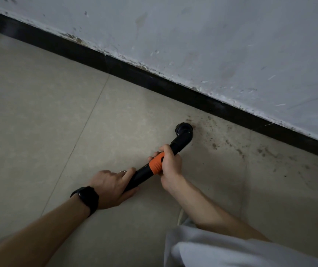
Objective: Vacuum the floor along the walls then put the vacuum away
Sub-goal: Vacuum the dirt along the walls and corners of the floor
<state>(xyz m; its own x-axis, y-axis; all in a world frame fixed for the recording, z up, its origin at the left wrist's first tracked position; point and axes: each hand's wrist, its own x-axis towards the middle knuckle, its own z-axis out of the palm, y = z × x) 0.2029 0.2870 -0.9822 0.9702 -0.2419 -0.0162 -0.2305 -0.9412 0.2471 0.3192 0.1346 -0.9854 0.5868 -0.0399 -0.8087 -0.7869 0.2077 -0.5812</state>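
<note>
A black vacuum tube [142, 175] with an orange collar [155, 164] runs up and to the right, ending in a round black brush head [183, 130] set on the beige tiled floor [38, 116]. My right hand [170, 163] grips the tube at the orange collar, fingers curled over it. My left hand [110, 187], with a ring and a black wristwatch, grips the tube's lower end. The brush sits at the left edge of a patch of dark dirt specks [237, 147], a short way from the black skirting board [202, 103]. The vacuum's body is out of view.
A scuffed pale grey wall [231, 45] runs diagonally from upper left to right above the skirting. Light grey cloth on my leg [221, 249] fills the bottom right. Tile joints cross the floor on the left.
</note>
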